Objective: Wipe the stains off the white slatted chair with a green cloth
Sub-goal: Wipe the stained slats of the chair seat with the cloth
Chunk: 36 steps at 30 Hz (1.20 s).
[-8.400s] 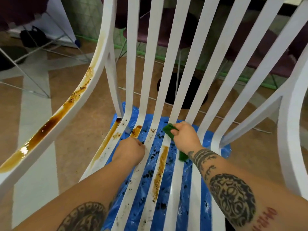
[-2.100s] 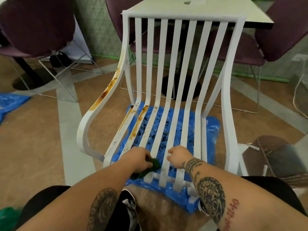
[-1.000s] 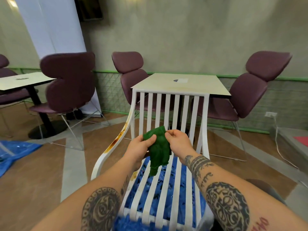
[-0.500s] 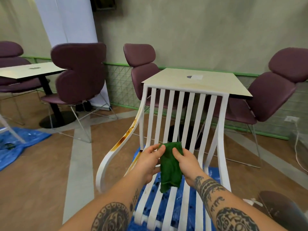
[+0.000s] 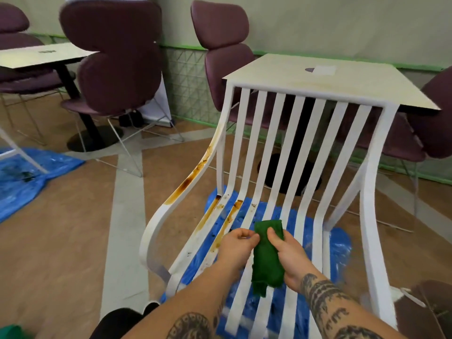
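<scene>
Partly done: white slatted chair point(image 5: 300, 143) right slats clean; brown stains point(image 5: 188, 182) on left armrest point(image 5: 156, 231) and two left slats point(image 5: 208, 216) unwiped. Left hand point(image 5: 234, 249) and right hand point(image 5: 291, 258) fingers pinch green cloth point(image 5: 267, 258).

Dark round tattoo covered the left forearm point(image 5: 190, 325), bands and lettering ringed the right forearm point(image 5: 325, 302), black trousers point(image 5: 117, 321) showed below

I see the white slatted chair point(image 5: 300, 143) as smooth, with a soft sheen; painted metal or plastic, I cannot tell which. The brown stains point(image 5: 186, 184) on its left arm look glossy. The green cloth point(image 5: 266, 260) is matt and fuzzy. The blue sheet point(image 5: 340, 245) beneath is crinkled, shiny plastic. The floor point(image 5: 61, 241) looks like matt wood, and the far maroon chairs point(image 5: 115, 57) like matt upholstery on thin metal legs.
</scene>
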{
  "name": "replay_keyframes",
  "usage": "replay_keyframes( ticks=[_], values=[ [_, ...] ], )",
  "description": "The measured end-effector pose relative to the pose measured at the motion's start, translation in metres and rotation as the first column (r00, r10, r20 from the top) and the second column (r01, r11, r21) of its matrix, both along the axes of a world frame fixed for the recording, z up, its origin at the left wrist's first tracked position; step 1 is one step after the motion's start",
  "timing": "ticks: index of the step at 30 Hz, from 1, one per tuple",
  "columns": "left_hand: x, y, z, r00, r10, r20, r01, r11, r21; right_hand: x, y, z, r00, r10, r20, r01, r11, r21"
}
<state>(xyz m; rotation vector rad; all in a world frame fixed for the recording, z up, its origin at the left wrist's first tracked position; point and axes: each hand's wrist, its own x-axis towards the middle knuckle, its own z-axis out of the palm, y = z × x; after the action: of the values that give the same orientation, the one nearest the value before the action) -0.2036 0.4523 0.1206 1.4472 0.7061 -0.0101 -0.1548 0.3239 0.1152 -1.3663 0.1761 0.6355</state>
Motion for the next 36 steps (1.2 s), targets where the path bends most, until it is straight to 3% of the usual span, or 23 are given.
replay_keyframes(
  ticks=[3, 7, 13, 18, 21, 24, 28, 36],
  values=[
    [0.014, 0.026, -0.016, 0.998, -0.014, -0.063, 0.019, 0.996, 0.083, 0.022, 0.004, -0.017, 0.999, -0.034, 0.004, 0.035, 0.995, -0.092],
    [0.034, 0.073, -0.041, 0.989, 0.100, -0.108, -0.069, 0.963, 0.261, 0.058, 0.007, -0.042, 0.994, -0.110, -0.003, 0.108, 0.980, -0.168],
    [0.080, 0.129, -0.075, 0.961, 0.171, -0.217, -0.056, 0.889, 0.454, 0.114, 0.024, -0.064, 0.991, -0.003, 0.134, 0.060, 0.906, -0.420],
    [0.124, 0.147, -0.100, 0.917, 0.159, -0.367, 0.029, 0.889, 0.456, 0.166, 0.053, -0.073, 0.926, 0.118, 0.359, 0.110, 0.825, -0.554],
    [0.138, 0.157, -0.114, 0.908, 0.181, -0.378, 0.008, 0.894, 0.447, 0.196, 0.071, -0.079, 0.872, 0.206, 0.444, 0.121, 0.788, -0.603],
    [0.145, 0.164, -0.126, 0.897, 0.189, -0.400, -0.040, 0.935, 0.353, 0.220, 0.083, -0.093, 0.770, 0.395, 0.501, 0.128, 0.674, -0.727],
    [0.146, 0.165, -0.146, 0.913, 0.168, -0.371, -0.076, 0.965, 0.249, 0.235, 0.094, -0.117, 0.652, 0.592, 0.473, 0.133, 0.526, -0.840],
    [0.143, 0.166, -0.151, 0.918, 0.215, -0.334, -0.138, 0.961, 0.238, 0.229, 0.104, -0.134, 0.576, 0.763, 0.293, 0.074, 0.309, -0.948]
  ],
)
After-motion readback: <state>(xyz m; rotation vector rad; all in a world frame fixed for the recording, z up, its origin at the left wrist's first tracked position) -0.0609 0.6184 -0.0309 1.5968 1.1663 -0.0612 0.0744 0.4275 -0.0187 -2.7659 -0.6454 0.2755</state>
